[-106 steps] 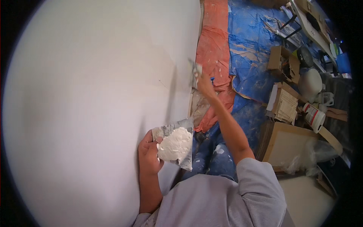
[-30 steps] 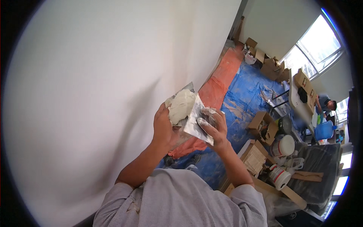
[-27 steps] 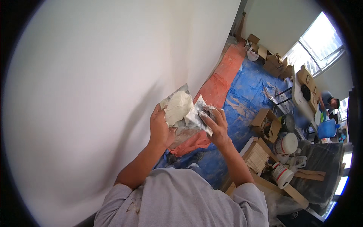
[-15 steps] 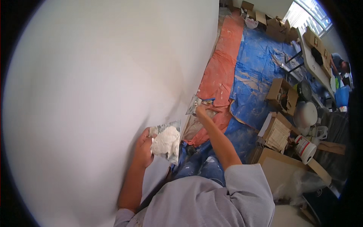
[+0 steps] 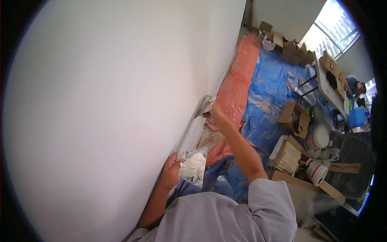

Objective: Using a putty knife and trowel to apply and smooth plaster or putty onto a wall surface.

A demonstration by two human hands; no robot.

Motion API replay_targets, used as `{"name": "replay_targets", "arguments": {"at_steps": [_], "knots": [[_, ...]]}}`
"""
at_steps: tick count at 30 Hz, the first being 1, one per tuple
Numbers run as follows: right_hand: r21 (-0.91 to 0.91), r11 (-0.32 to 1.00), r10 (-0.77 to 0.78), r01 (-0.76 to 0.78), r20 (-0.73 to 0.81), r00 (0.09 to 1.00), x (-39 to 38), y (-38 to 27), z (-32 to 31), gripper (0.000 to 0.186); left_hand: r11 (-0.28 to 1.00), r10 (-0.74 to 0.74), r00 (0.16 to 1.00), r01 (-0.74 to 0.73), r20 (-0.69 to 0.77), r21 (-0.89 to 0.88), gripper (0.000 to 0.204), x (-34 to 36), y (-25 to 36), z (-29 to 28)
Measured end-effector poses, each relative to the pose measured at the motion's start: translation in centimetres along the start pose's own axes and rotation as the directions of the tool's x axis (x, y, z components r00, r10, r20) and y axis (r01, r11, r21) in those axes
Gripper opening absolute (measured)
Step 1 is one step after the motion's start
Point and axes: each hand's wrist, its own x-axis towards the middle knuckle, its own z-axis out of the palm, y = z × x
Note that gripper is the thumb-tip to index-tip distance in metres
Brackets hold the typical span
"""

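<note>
The left hand (image 5: 171, 173) grips a flat metal hawk (image 5: 197, 171) heaped with white plaster (image 5: 192, 168), held close to the white wall (image 5: 113, 105); the board looks tipped, so the soft pile could slide off onto the blue floor sheet (image 5: 270, 101) below. Further right, the right hand (image 5: 214, 109) is closed around a trowel (image 5: 204, 105) whose blade meets the wall low down, and at full reach an uneven push may gouge or ridge the wet surface. Cardboard boxes (image 5: 294, 117) and buckets (image 5: 316, 139) crowd the floor nearby, a likely trip when stepping back.
</note>
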Motion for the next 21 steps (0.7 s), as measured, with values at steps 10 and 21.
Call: {"name": "replay_targets", "arguments": {"at_steps": [10, 21], "knots": [[-0.068, 0.862, -0.461, 0.503, 0.307, 0.832, -27.6, -27.6, 10.9, 0.030, 0.993, 0.083, 0.993, -0.089, 0.079, 0.080, 0.030, -3.2, 0.5, 0.4], [0.014, 0.584, -0.766, 0.811, 0.340, 0.546, -51.3, -42.0, 20.5, 0.046, 0.992, 0.122, 0.986, -0.120, 0.114, -0.026, 0.032, -2.5, -0.8, -0.2]]}}
